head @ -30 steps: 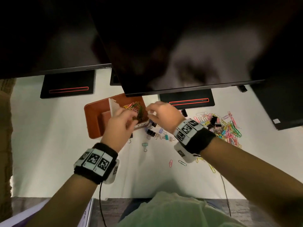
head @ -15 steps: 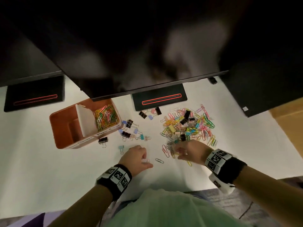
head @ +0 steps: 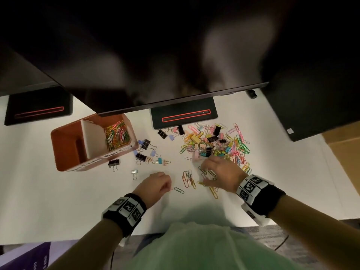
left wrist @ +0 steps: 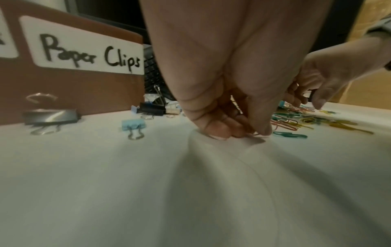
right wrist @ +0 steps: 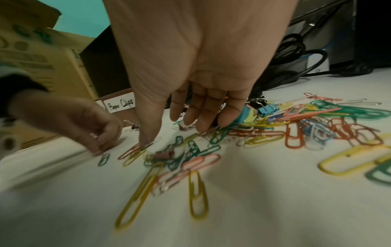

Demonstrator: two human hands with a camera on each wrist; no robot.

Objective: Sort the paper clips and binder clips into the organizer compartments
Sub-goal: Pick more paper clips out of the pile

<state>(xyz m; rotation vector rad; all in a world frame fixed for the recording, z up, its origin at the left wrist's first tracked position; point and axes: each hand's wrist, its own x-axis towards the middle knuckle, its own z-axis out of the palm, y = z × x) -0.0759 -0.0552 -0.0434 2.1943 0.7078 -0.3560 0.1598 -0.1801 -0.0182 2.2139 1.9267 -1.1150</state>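
Paper clips [head: 216, 147] lie heaped with binder clips right of centre in the head view; more fill the organizer's [head: 64, 145] right compartment, upper left. The left hand [head: 155, 183] pinches a clip against the table [head: 58, 201]. The right hand [head: 222, 175] spreads straight fingers onto scattered clips.

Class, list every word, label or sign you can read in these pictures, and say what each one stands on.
"Paper Clips": handwritten on a white label on the brown organizer front.
Second white label, left of it: too blurred to read.
Print on the cardboard box: blurred, unreadable.
Square coded markers on both wristbands: patterns, no words.
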